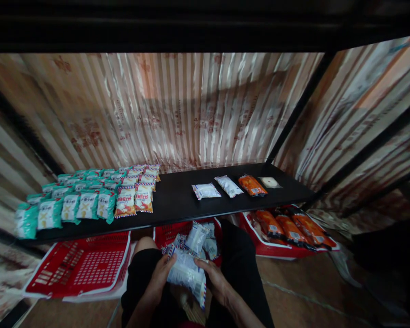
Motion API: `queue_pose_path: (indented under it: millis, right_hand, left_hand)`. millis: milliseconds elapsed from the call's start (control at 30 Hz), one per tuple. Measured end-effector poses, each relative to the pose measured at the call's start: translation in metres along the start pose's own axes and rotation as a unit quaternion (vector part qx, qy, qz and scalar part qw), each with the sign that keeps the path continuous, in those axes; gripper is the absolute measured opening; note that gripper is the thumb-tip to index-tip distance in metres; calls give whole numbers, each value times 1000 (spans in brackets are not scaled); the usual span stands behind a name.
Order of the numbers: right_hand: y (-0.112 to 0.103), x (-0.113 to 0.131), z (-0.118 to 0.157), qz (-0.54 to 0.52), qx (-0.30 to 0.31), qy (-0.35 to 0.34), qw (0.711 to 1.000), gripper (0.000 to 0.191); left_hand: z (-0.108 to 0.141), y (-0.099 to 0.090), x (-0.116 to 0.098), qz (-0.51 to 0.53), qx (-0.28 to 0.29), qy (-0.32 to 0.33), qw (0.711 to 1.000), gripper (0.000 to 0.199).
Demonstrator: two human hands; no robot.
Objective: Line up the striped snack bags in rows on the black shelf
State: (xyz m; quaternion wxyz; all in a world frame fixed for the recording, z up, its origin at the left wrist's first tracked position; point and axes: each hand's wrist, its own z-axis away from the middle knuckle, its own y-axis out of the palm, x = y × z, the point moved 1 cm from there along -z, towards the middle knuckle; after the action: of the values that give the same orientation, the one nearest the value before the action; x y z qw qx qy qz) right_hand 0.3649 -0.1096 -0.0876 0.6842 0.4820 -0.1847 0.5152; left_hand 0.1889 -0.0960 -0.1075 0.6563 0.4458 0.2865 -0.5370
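A silver-blue snack bag (186, 272) is held between my two hands, above a red basket (216, 260) of similar bags. My left hand (160, 277) is closed on the bag's left edge. On its right edge, my right hand (214, 281) grips it with the thumb on top. Beyond, on the black shelf (176, 193), lie two bags with striped ends (206, 191), an orange bag (252, 185) and a small pale packet (269, 182). Rows of green-and-white bags (49, 213) and orange-and-white bags (126, 200) stand at the shelf's left.
An empty red basket (78, 266) sits on the floor at left. Another red basket (276, 250) at right holds orange bags (289, 228). Black posts (300, 107) frame the shelf, with striped curtain (198, 105) behind. A dark shape is at far right.
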Motion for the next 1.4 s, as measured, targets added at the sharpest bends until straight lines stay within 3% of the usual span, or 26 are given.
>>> queue_pose_path:
  millis: [367, 733, 933, 1100, 1167, 1267, 1400]
  right_hand:
    - [20, 47, -3, 18, -29, -57, 998, 41]
    - [21, 55, -25, 9, -57, -81, 995, 40]
    - [31, 66, -29, 31, -61, -121, 990, 45]
    - [44, 71, -36, 67, -57, -155, 984, 46]
    - [48, 70, -41, 89, -50, -172, 980, 47]
    - [52, 68, -48, 144, -62, -200, 967, 48]
    - [57, 73, -50, 287, -115, -294, 904, 38]
  left_hand:
    - [-13, 19, -55, -53, -56, 43, 996, 56]
    - [-45, 24, -70, -147, -73, 118, 979, 55]
    - [-52, 25, -76, -221, -181, 193, 939, 49]
    - [-47, 26, -87, -239, -268, 259, 897, 31]
    - [-46, 25, -91, -223, -277, 256, 899, 28]
    - [-47, 23, -96, -189, -242, 216, 927, 32]
    - [-45, 24, -104, -89, -188, 175, 962, 45]
